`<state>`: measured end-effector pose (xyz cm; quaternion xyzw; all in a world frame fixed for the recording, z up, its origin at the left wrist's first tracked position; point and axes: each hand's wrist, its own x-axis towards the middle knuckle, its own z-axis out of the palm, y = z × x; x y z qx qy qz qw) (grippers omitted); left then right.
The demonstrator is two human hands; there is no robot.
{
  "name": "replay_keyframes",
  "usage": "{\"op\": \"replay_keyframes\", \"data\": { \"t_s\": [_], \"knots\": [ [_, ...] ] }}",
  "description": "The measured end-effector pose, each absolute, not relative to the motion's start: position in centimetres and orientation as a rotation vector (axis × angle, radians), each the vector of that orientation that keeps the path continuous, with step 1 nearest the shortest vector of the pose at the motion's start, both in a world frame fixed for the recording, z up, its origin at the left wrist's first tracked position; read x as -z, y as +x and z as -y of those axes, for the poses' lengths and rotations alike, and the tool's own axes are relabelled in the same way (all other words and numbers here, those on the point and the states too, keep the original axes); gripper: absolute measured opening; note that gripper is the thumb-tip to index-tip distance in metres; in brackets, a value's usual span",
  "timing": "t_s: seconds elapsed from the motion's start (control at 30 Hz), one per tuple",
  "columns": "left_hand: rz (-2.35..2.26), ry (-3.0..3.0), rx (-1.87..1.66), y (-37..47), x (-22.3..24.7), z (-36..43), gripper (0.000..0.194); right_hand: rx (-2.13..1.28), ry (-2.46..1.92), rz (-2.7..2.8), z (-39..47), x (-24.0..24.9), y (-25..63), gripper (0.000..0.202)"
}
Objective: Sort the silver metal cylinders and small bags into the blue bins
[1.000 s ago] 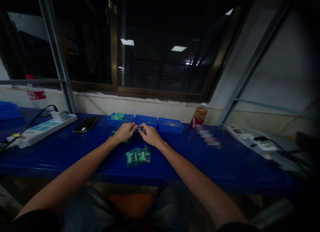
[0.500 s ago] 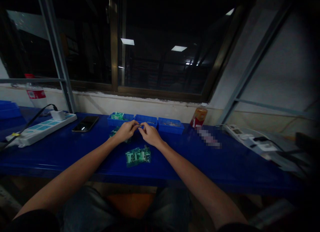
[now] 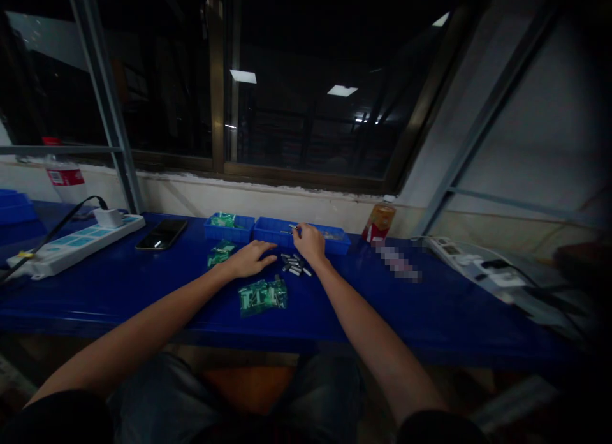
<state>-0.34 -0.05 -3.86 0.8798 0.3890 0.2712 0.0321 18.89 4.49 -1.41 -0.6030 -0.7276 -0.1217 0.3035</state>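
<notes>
My right hand (image 3: 310, 243) reaches over the middle blue bin (image 3: 272, 224), its thumb and fingers pinched on a small shiny metal part (image 3: 292, 228); its exact kind is too small to tell. Open and palm down, my left hand (image 3: 252, 259) has its fingers stretched toward the right, with nothing visible in it. Between the hands and slightly nearer lies a small pile of silver and dark short pieces (image 3: 295, 266). Green clear packets with small parts (image 3: 262, 297) rest on the blue table (image 3: 191, 291) in front of my left hand. Another green packet (image 3: 220, 252) is beyond its wrist.
A left bin (image 3: 229, 230) holds green packets; a right bin (image 3: 337, 243) holds small parts. A phone (image 3: 162, 235) and power strip (image 3: 81, 245) lie at left. A drink bottle (image 3: 380, 224) stands at right, near another power strip (image 3: 471, 265). A window frame (image 3: 306, 179) rises behind.
My hands, earlier together over a small piece, have come apart. My right hand has moved right to the middle bin; my left has opened and come slightly nearer. The loose pile now shows.
</notes>
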Motion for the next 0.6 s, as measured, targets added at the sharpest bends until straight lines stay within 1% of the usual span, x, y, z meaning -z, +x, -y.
{"op": "replay_keyframes", "data": {
  "t_s": [0.1, 0.2, 0.33, 0.43, 0.5, 0.6],
  "knots": [
    [-1.2, 2.746, -0.711, -0.6, 3.4, 0.0, 0.043, 0.323, -1.667, 1.935, -4.4, 1.3, 18.8, 0.028],
    [-1.398, 2.668, -0.559, -2.6, 2.1, -0.1, 0.049, 0.276, -1.585, 1.985, -3.1, 0.8, 18.5, 0.032],
    [-1.689, 2.503, -0.441, -6.7, 1.9, 0.3, 0.062, 0.2, -1.343, 2.182, -0.4, 1.2, 19.3, 0.051],
    [-1.682, 2.474, -0.325, -7.7, 3.2, 1.2, 0.064, 0.048, -1.303, 2.405, 0.6, 2.6, 20.1, 0.07],
    [-1.625, 2.543, -0.303, -6.8, 4.0, 1.8, 0.063, -0.033, -1.336, 2.487, 0.5, 3.7, 20.1, 0.068],
    [-1.476, 2.642, -0.367, -4.0, 4.5, 2.1, 0.058, -0.019, -1.302, 2.511, -0.3, 4.6, 19.2, 0.051]
  ]
}}
